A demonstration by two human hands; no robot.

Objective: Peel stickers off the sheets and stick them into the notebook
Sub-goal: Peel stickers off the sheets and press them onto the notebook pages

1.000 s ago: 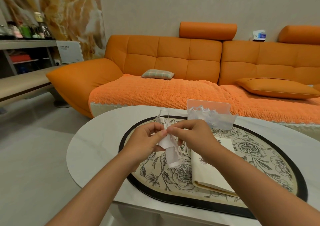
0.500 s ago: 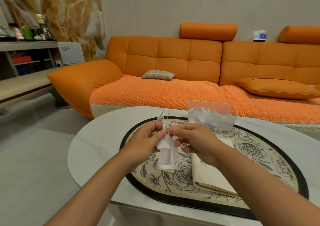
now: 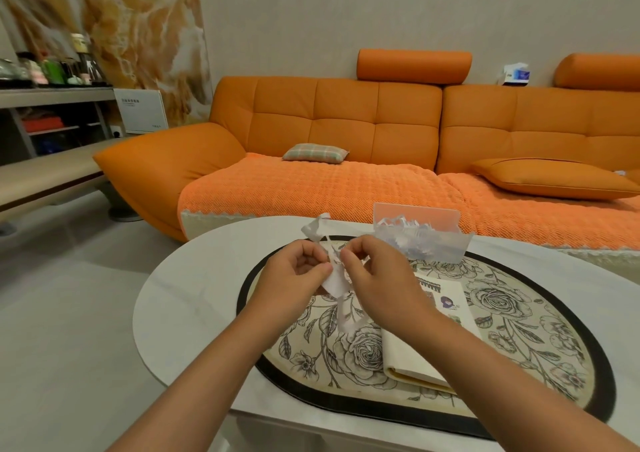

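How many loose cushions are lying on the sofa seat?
2. A small plaid cushion lies on the left seat, near the backrest. A large orange cushion lies on the right seat. More may be hidden beyond the right edge of the picture.

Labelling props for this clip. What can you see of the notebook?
The notebook lies open and flat on the floral mat, right of centre. Cream pages, paper by the look, a thick stack at the near edge. A few small stickers sit on its far part. The right forearm crosses above it; neither hand grips it.
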